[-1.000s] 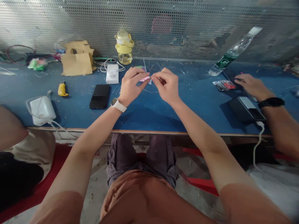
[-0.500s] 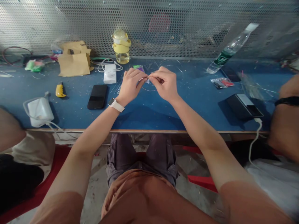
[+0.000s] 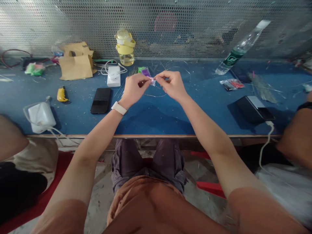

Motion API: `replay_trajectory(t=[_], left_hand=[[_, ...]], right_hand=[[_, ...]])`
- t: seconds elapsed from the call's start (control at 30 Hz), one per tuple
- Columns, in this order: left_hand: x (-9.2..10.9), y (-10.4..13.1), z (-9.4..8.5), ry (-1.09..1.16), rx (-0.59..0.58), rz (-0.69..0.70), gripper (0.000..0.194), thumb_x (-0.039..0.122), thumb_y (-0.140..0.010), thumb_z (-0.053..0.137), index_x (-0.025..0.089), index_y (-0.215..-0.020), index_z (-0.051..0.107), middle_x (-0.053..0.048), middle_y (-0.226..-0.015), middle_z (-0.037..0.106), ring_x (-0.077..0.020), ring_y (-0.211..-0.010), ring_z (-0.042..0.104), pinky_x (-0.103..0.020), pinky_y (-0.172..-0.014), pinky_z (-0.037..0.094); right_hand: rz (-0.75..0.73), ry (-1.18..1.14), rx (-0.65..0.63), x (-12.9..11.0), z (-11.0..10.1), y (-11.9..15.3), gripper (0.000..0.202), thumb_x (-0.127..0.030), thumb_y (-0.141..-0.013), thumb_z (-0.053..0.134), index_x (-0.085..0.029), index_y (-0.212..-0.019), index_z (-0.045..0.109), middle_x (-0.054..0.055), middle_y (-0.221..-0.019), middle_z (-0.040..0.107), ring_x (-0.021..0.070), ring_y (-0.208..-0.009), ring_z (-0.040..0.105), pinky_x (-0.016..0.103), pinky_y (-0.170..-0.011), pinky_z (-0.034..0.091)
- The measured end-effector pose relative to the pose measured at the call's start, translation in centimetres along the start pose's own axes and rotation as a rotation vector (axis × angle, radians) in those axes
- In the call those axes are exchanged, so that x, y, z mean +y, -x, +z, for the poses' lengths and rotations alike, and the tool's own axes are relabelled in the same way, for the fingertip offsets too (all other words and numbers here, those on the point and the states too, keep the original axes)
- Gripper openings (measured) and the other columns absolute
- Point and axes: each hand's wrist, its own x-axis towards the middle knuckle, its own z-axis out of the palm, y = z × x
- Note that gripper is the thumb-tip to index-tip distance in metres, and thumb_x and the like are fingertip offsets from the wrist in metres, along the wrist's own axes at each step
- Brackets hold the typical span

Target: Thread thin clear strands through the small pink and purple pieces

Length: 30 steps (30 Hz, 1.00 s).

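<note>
Above the blue table, my left hand [image 3: 136,87] and my right hand [image 3: 172,85] meet almost fingertip to fingertip. Each pinches thumb against forefinger; whatever sits between the tips is too small to name. A thin, light strand [image 3: 156,96] curves below them, its ends running toward both hands; whether it is held or lying on the table I cannot tell. Just behind the fingertips shows a small clear plastic bag [image 3: 153,82]. Beyond it lies a green and purple packet [image 3: 145,71]. Loose thin wires or bristles [image 3: 120,92] lie beside my left hand.
To the left are a black phone [image 3: 100,100], white charger box [image 3: 113,76], yellow cutter [image 3: 62,94], brown paper [image 3: 76,67] and yellow-lidded bottle [image 3: 125,48]. On the right stand a tilted water bottle [image 3: 240,50] and a dark box [image 3: 253,110] with a cable. People sit on both sides.
My hands have turned slightly at the wrists, and the fingertips moved a little to the left. More of the clear bag, the packet and the curved strand shows.
</note>
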Motion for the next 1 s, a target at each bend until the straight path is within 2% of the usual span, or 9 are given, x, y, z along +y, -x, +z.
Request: replay_trajectory(t=[0.1,0.27,0.33,0.47,0.6,0.73,0.87,0.93,1.0], left_hand=[[-0.3,0.1,0.1,-0.154,0.040,0.096,0.018,0.029,-0.110,0.078,0.026,-0.092,0.078,-0.007,-0.090,0.078,-0.0238,-0.087,0.073,-0.039,-0.083,0.061],[-0.5,-0.2,0.2,-0.369,0.102,0.184,0.021,0.013,-0.106,0.071,0.025,-0.089,0.071,-0.008,-0.097,0.076,-0.0287,-0.099,0.075,-0.043,-0.089,0.061],[-0.4,-0.4,0.1,-0.348,0.090,0.146,0.019,0.011,-0.103,0.074,0.024,-0.089,0.072,-0.008,-0.096,0.076,-0.0277,-0.096,0.075,-0.043,-0.089,0.061],[0.0,-0.4,0.2,-0.085,-0.063,-0.017,0.005,0.022,-0.104,0.085,0.024,-0.104,0.081,-0.004,-0.087,0.078,-0.0204,-0.082,0.074,-0.035,-0.083,0.063],[0.5,-0.4,0.5,0.158,-0.174,-0.133,0.017,0.036,-0.117,0.073,0.023,-0.114,0.083,-0.004,-0.087,0.080,-0.0162,-0.073,0.075,-0.030,-0.073,0.064],[0.5,-0.7,0.3,0.310,-0.235,-0.229,0.028,0.038,-0.121,0.064,0.021,-0.111,0.083,-0.007,-0.092,0.082,-0.0181,-0.079,0.079,-0.030,-0.071,0.065],[0.0,-0.7,-0.2,0.355,-0.293,-0.230,0.016,0.032,-0.112,0.072,0.022,-0.108,0.084,-0.007,-0.096,0.084,-0.0200,-0.085,0.081,-0.033,-0.075,0.068],[-0.1,-0.5,-0.3,0.315,-0.293,-0.181,0.005,0.028,-0.104,0.082,0.023,-0.105,0.083,-0.008,-0.106,0.085,-0.0198,-0.090,0.080,-0.033,-0.078,0.068],[-0.1,-0.3,-0.1,0.256,-0.267,-0.133,0.008,0.026,-0.099,0.089,0.023,-0.101,0.082,-0.009,-0.112,0.085,-0.0200,-0.096,0.080,-0.032,-0.082,0.067]], right_hand=[[0.139,-0.114,-0.049,-0.2,0.2,-0.1,0.064,-0.091,-0.095,0.082,-0.027,-0.098,0.077,-0.001,-0.074,0.059,0.0128,-0.056,0.050,0.030,-0.048,0.043],[0.300,-0.311,-0.114,-1.9,0.5,0.1,0.045,-0.068,-0.102,0.089,-0.027,-0.099,0.071,-0.005,-0.070,0.050,0.0072,-0.047,0.035,0.024,-0.037,0.026],[0.344,-0.352,-0.122,-2.4,0.4,0.1,0.038,-0.058,-0.106,0.089,-0.026,-0.100,0.069,-0.006,-0.071,0.049,0.0062,-0.046,0.034,0.023,-0.036,0.021],[0.411,-0.362,-0.130,-1.8,-0.5,-0.1,0.033,-0.050,-0.105,0.091,-0.026,-0.103,0.067,-0.004,-0.076,0.054,0.0059,-0.047,0.038,0.022,-0.034,0.018],[0.369,-0.276,-0.090,0.8,-1.3,-0.7,0.039,-0.056,-0.100,0.095,-0.027,-0.105,0.069,-0.002,-0.081,0.059,0.0078,-0.050,0.044,0.023,-0.035,0.025],[0.237,-0.136,-0.054,3.7,-1.6,-1.3,0.045,-0.066,-0.098,0.093,-0.027,-0.100,0.071,0.001,-0.080,0.063,0.0132,-0.058,0.050,0.030,-0.045,0.045],[0.135,-0.072,-0.061,4.8,-1.6,-1.6,0.050,-0.074,-0.096,0.091,-0.027,-0.099,0.073,0.002,-0.077,0.063,0.0190,-0.070,0.058,0.039,-0.065,0.063],[0.108,-0.061,-0.072,4.7,-1.5,-1.5,0.052,-0.077,-0.095,0.090,-0.028,-0.099,0.075,0.002,-0.076,0.063,0.0210,-0.076,0.062,0.042,-0.073,0.067],[0.088,-0.039,-0.073,4.6,-1.2,-1.5,0.054,-0.080,-0.094,0.089,-0.028,-0.100,0.076,0.002,-0.076,0.065,0.0226,-0.080,0.064,0.044,-0.078,0.069]])
